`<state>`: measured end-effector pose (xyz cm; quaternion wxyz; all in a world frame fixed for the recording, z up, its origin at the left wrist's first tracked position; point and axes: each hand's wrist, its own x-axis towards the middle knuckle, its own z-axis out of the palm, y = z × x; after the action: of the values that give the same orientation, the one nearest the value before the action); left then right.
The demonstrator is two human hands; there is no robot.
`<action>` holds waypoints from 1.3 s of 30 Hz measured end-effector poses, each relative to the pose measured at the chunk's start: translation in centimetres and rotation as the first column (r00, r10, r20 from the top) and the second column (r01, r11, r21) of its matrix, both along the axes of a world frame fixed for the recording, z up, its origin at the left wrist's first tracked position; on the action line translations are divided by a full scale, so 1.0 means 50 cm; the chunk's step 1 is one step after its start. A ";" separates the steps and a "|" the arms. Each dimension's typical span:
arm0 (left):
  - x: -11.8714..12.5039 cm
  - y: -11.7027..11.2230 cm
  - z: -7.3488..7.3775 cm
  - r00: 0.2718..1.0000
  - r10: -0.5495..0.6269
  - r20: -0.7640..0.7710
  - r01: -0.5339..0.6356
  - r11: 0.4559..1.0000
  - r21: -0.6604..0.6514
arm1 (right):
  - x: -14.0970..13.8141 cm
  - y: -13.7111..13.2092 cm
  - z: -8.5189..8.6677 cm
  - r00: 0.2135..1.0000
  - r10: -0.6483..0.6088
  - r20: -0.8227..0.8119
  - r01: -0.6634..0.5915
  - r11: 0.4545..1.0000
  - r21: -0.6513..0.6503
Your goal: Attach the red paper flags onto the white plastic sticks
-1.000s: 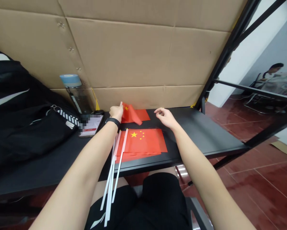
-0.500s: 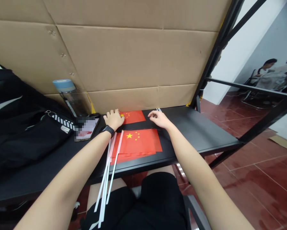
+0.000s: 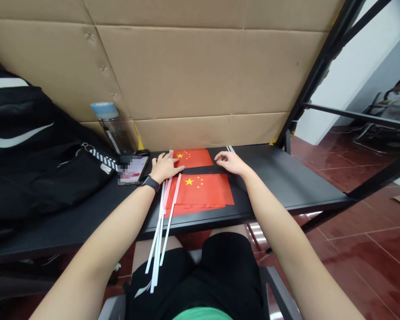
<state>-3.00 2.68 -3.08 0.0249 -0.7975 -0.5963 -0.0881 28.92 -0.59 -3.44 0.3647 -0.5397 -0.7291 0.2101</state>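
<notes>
Head view: the left hand (image 3: 164,168) lies palm down, its grip open and empty, fingertips at the left edge of a red flag (image 3: 195,158) lying crosswise on the black table (image 3: 280,186). The open right hand (image 3: 229,162) rests just right of it. Nearer, a stack of red flags (image 3: 200,190) has white sticks (image 3: 158,240) running toward the person beside the left wrist.

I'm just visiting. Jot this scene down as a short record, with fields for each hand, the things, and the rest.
Left hand: the left hand lies open on the far red flag, which has yellow stars
Right hand: the right hand is open, just right of that flag, over the black table
Things: a stack of red flags nearer the person, white sticks jutting past the table edge
Rest: a phone, a water bottle, a black bag, a cardboard wall
</notes>
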 end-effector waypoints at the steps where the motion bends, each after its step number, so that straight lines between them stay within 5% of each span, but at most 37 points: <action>1: -0.001 0.002 -0.004 1.000 -0.002 -0.003 0.002 1.000 -0.002 | 0.000 -0.001 0.001 1.000 -0.002 0.005 0.002 1.000 -0.003; 18: 0.009 0.001 -0.002 0.988 0.053 0.148 -0.049 0.998 -0.034 | 0.007 -0.003 -0.007 0.997 0.075 0.031 -0.072 0.994 -0.082; 25: 0.006 -0.008 0.006 0.972 0.172 0.158 -0.169 0.985 -0.032 | -0.021 -0.012 -0.009 0.962 0.050 0.269 -0.065 0.997 0.047; 29: -0.013 -0.010 0.010 0.977 0.153 0.147 -0.142 0.986 -0.082 | -0.048 -0.010 -0.009 0.907 0.064 0.417 -0.046 0.998 -0.053; 39: -0.029 0.000 0.014 0.980 0.131 0.148 -0.125 0.991 -0.048 | -0.069 0.017 -0.022 0.889 0.008 0.457 0.012 0.999 -0.041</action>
<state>-4.44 2.68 -2.36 -0.0301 -0.7489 -0.6480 -0.1350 25.49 0.24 -4.52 0.1716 -0.5824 -0.7891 0.0926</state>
